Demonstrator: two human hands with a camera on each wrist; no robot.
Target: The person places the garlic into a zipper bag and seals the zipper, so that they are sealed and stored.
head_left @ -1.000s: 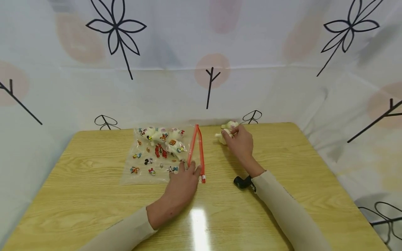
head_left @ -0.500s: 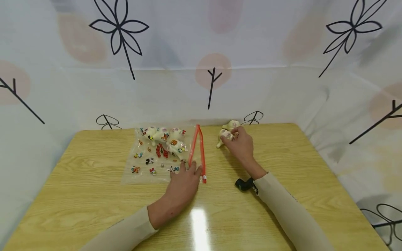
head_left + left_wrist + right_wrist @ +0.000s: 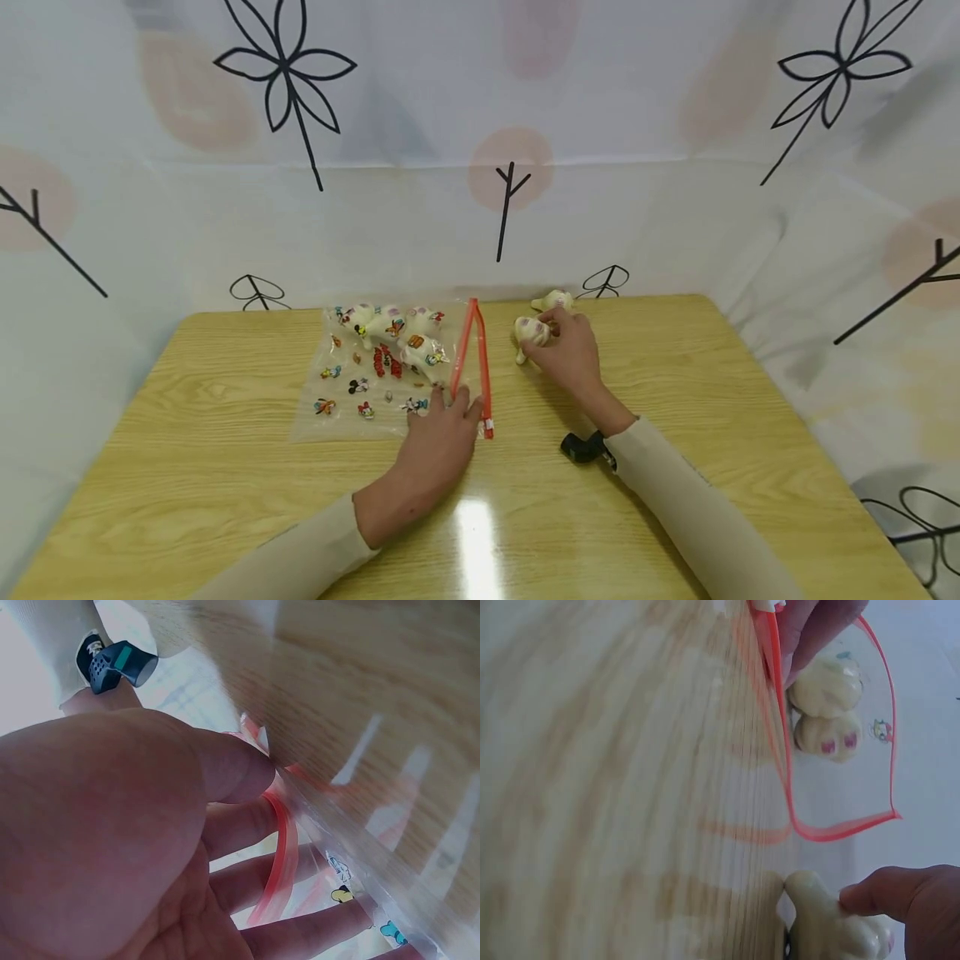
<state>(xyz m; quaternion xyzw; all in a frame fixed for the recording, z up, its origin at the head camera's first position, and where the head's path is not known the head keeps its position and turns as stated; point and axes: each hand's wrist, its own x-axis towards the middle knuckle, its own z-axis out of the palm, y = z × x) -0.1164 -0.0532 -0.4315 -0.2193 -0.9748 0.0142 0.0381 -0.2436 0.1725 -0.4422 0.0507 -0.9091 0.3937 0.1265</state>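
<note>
My left hand (image 3: 438, 442) holds the open mouth of a clear zip bag (image 3: 309, 427) with cartoon prints and a red zip strip (image 3: 483, 371). In the left wrist view, the strip comes out from beside the thumb tip (image 3: 251, 776) and crosses the stretched fingers. Several garlic bulbs (image 3: 420, 352) lie inside the bag. To the right of the mouth, my right hand (image 3: 572, 354) holds another cream garlic bulb (image 3: 531, 332) with purplish patches between thumb and fingers, its stem pointing toward me. Just behind that hand lies a further garlic bulb (image 3: 555, 300).
The wooden table (image 3: 247, 517) meets a printed white cloth (image 3: 420, 225) along its back edge. A black wrist camera (image 3: 583, 448) sits at the right sleeve, close over the tabletop. A bright reflection shows at the front.
The garlic bulb in my right hand has turned, its stem swinging from left to pointing toward me, and has come slightly nearer. My left hand keeps its place on the bag.
</note>
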